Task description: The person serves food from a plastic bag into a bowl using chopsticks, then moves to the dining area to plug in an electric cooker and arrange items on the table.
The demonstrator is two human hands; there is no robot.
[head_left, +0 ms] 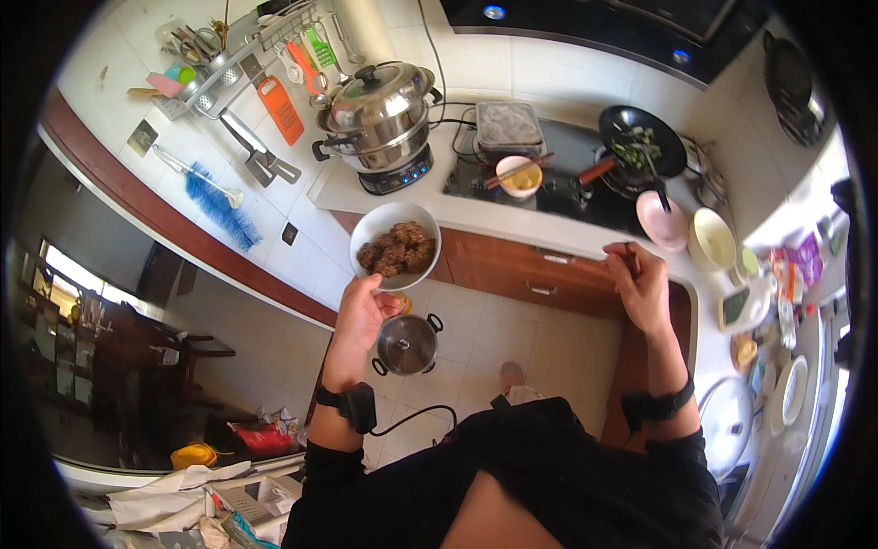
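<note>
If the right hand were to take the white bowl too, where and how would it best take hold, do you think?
The right hand would probably do best gripping the white bowl by its right rim, coming from the right and supporting it beneath. The left hand holds the near-left rim, the round shape shows no handle, and the brown food lumps inside suggest keeping it level.

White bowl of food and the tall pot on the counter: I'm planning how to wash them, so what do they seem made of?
White bowl: smooth and evenly white, probably glazed ceramic, though plastic can look similar.
Tall pot: bright, mirror-like reflections suggest polished stainless steel; its black handles lack that shine, so perhaps plastic.
</note>
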